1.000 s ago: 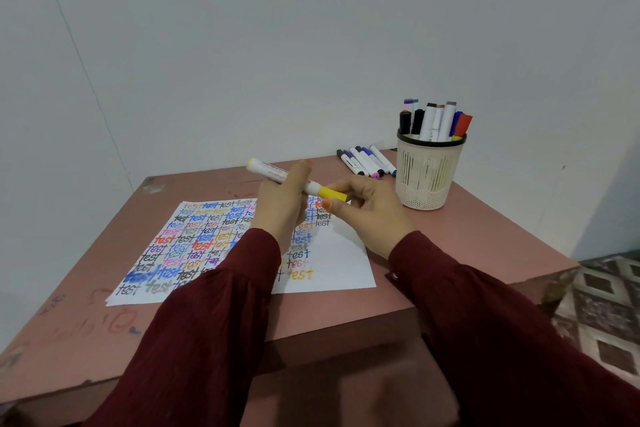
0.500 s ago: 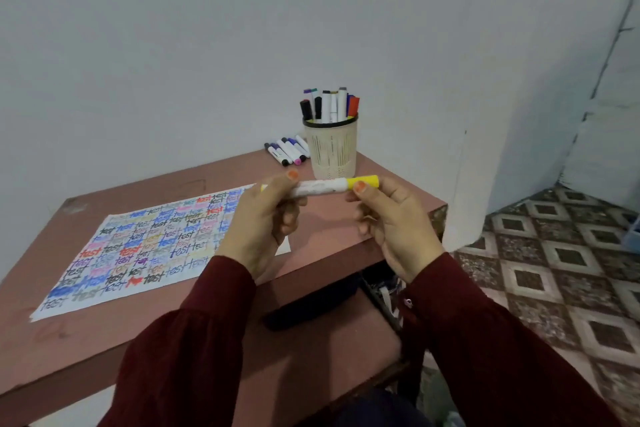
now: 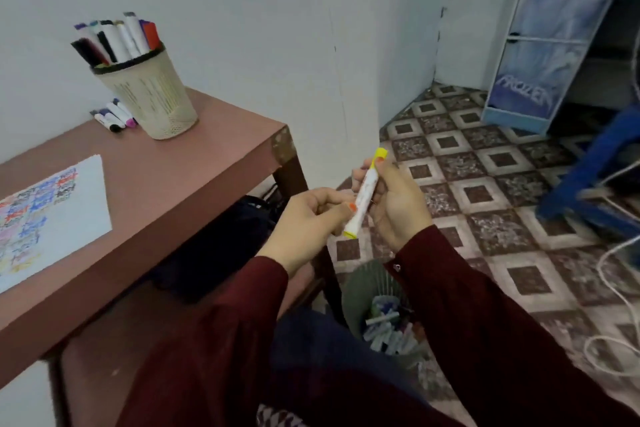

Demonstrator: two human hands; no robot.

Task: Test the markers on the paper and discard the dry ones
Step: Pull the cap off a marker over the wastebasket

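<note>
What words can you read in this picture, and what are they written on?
"FROZEN": on the side of the blue shelf.
Coloured writing on the paper: too blurred to read.
Print on the marker: too blurred to read.

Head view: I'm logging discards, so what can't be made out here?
Head view only:
- paper: cut off by the left edge; its writing is blurred.
- bin: partly hidden behind the right sleeve; its contents are too small to count.
- yellow marker: barrel print blurred, partly covered by fingers of the left hand and right hand.
</note>
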